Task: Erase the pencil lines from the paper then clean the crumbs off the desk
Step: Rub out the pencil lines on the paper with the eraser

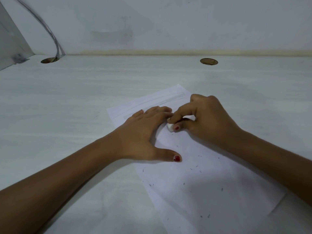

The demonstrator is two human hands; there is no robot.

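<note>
Paper [194, 183] long axis near-right to far-left, eraser [169, 127] pinched.

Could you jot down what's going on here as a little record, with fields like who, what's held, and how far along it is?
Doer: a person, bare hands, seen from a head camera
Left hand: flat on the paper, pinning it down
Right hand: pinching a white eraser against the sheet
Pencil lines: faint, long strokes near the paper's far end, not yet erased
Crumbs: dark specks scattered over the near half of the sheet
Desk: pale, with two round cable holes at the back
Stage: erasing under way; crumbs not cleaned
</note>
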